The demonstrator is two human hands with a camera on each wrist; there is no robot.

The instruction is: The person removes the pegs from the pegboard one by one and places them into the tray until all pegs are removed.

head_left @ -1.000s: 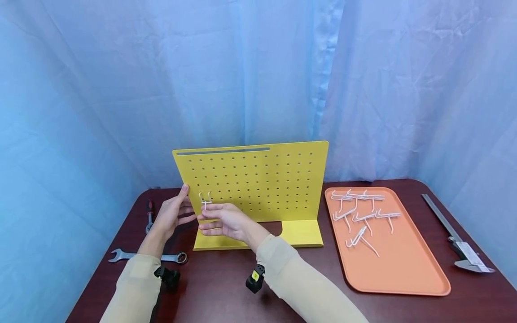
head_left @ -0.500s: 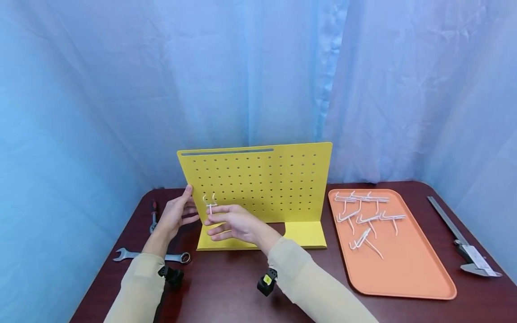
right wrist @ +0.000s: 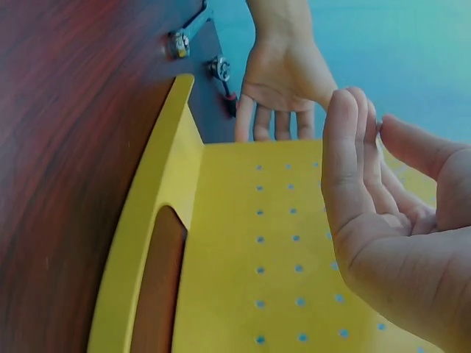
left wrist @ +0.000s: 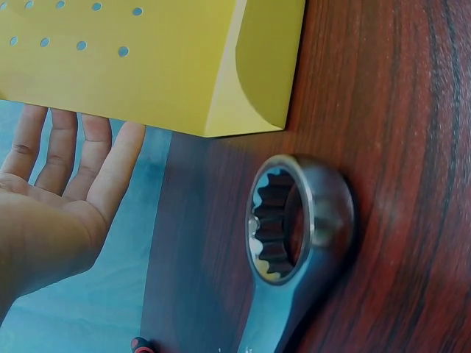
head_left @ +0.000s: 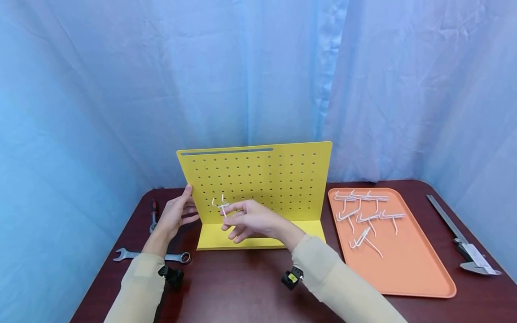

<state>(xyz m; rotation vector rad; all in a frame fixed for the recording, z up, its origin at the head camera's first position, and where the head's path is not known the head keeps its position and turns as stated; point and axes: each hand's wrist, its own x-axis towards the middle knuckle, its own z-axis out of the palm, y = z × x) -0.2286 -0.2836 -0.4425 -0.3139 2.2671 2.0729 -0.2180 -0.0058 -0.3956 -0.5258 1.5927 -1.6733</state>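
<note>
My left hand [head_left: 174, 216] grips the left edge of a yellow pegboard [head_left: 254, 168], thumb at the edge and fingers behind. In the left wrist view those fingers [left wrist: 60, 151] reach behind the board. A white double-pronged pegboard hook [head_left: 220, 206] is pinched between thumb and fingertips of my right hand [head_left: 258, 220]. Its prongs point up in front of the lower left holes, apparently apart from the board. The right wrist view shows the right hand [right wrist: 397, 198] largely hiding the hook.
An orange tray [head_left: 408, 273] at the right carries several white hooks [head_left: 365, 217]. A caliper [head_left: 464, 246] lies beyond it. To the left are a combination wrench [head_left: 175, 258] and a red-handled tool [head_left: 154, 215]. A curtain [head_left: 258, 80] hangs behind the table.
My right hand has moved to the right and back from the board, carrying the hook and turning it. The left hand keeps its place at the board's edge.
</note>
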